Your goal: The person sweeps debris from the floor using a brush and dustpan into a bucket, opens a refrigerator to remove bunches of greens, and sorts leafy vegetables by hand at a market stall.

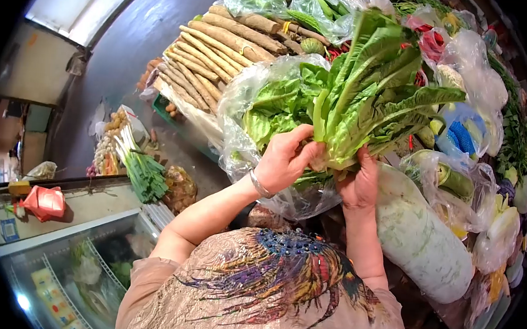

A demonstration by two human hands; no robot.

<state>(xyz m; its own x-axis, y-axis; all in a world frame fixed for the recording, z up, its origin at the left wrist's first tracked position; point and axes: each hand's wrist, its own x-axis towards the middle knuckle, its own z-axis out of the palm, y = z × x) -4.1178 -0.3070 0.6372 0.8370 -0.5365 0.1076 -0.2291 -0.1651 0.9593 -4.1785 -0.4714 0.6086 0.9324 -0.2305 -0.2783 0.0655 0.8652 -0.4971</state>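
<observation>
A head of romaine lettuce [366, 92] is held up in front of me, its long green leaves fanning away to the upper right. My left hand [290, 151], with a bracelet at the wrist, pinches at the lettuce's base from the left. From the other side my right hand [359, 182] grips the base, fingers curled round it. Behind and left of the held head, more lettuce leaves [273, 110] lie in a clear plastic bag [233, 116]. The bag's front edge passes beneath my hands.
A large winter melon [423, 237] lies right of my right arm. Stacked long roots [207, 56] lie at the upper left. Bagged vegetables crowd the right side. Leeks [141, 171] stand at the left, above a glass-topped fridge [72, 273].
</observation>
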